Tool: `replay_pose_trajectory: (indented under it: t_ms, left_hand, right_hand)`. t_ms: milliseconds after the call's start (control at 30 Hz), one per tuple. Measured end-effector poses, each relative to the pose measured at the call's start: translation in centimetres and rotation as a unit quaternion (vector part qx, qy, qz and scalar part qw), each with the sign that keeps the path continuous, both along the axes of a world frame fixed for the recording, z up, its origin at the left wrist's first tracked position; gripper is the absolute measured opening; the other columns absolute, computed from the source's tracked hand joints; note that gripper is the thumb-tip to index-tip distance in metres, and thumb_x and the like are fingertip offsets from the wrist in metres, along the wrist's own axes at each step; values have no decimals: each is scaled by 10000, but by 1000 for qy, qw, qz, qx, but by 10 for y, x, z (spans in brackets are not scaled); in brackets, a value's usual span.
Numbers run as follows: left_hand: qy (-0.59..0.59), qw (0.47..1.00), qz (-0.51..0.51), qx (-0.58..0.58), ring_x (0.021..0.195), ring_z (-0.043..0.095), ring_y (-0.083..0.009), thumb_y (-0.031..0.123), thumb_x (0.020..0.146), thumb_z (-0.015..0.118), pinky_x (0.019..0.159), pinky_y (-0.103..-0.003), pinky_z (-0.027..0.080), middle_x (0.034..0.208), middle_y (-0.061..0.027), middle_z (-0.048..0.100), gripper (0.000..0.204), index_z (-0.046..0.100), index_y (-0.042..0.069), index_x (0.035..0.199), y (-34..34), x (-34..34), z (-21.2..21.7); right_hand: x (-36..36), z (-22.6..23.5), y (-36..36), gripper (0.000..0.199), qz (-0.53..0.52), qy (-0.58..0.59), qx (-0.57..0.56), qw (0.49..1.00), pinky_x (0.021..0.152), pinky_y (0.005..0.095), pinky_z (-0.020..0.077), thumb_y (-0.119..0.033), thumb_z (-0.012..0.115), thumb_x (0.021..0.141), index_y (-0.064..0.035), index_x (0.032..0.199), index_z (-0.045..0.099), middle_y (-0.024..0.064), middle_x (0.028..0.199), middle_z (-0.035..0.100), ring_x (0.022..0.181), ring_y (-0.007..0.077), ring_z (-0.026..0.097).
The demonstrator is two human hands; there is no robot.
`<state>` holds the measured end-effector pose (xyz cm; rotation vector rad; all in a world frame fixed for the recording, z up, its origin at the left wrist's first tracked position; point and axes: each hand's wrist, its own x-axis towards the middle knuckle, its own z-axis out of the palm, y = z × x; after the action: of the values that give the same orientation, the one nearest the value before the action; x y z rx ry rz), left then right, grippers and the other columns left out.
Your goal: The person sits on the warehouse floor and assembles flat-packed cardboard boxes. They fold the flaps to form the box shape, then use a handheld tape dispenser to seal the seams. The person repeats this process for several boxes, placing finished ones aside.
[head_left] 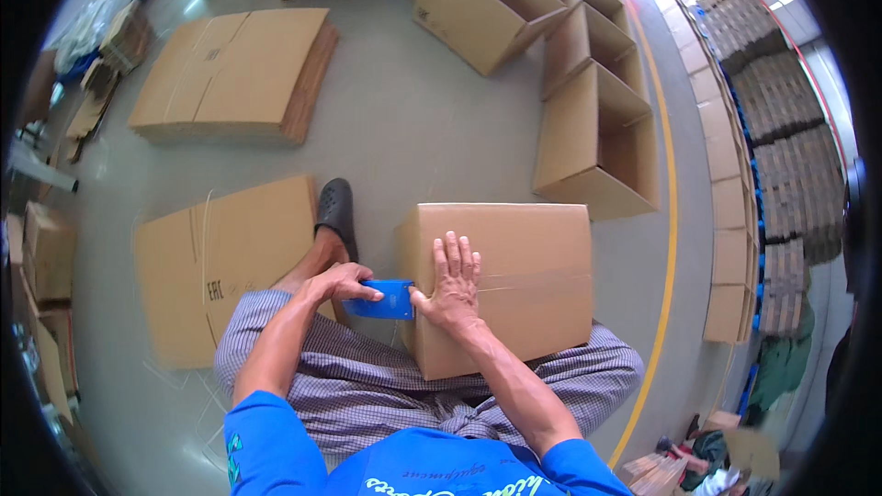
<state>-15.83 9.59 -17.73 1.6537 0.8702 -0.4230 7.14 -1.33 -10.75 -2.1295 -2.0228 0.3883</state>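
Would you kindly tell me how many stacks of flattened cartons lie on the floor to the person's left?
2: one stack farther off, one stack beside the left knee. Others may be hidden beyond the frame.

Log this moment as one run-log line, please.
left hand: grips blue tape dispenser | right hand: flat on cardboard box | box on lap

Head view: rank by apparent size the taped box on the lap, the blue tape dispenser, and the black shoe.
1. Taped box, clearly the largest.
2. Blue tape dispenser and black shoe look about alike; the dispenser is partly hidden under the left hand and nearer the camera, so I won't rank them.
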Motion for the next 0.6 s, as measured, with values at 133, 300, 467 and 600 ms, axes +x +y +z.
replay_pose_trajectory:
  t_ms: [133,300,467,600]
  left_hand:
    - [12,993,-28,111,908,676,-340,674,746,633,841,-447,494,933,-184,707,678,693,46,996,-4,5,17]
    - [43,974,-19,221,923,655,-331,666,749,619,872,-438,391,926,-178,707,655,705,60,983,-24,11,40]
    - [73,949,-39,305,813,681,-286,582,765,665,881,-414,361,881,-143,723,529,724,100,977,-37,32,64]
    - [124,874,-112,456,717,669,-295,340,778,675,860,-436,405,780,-134,702,261,693,85,832,-50,-19,-47]
  right_hand:
    - [1,1,-1,1030,-14,15,-17,1000,1195,527,32,-408,735,698,-78,1519,208,149,1594,111,1485,340,19]
    - [1,2,0,1047,-23,24,-43,999,1198,517,16,-409,729,696,-96,1530,180,134,1603,85,1488,334,1]
    - [12,2,-6,1047,-41,24,-58,997,1199,513,12,-424,720,709,-97,1533,163,132,1605,74,1488,330,3]
    - [-6,10,3,1031,-7,23,-44,999,1199,514,25,-435,718,726,-93,1530,171,134,1601,91,1487,335,10]
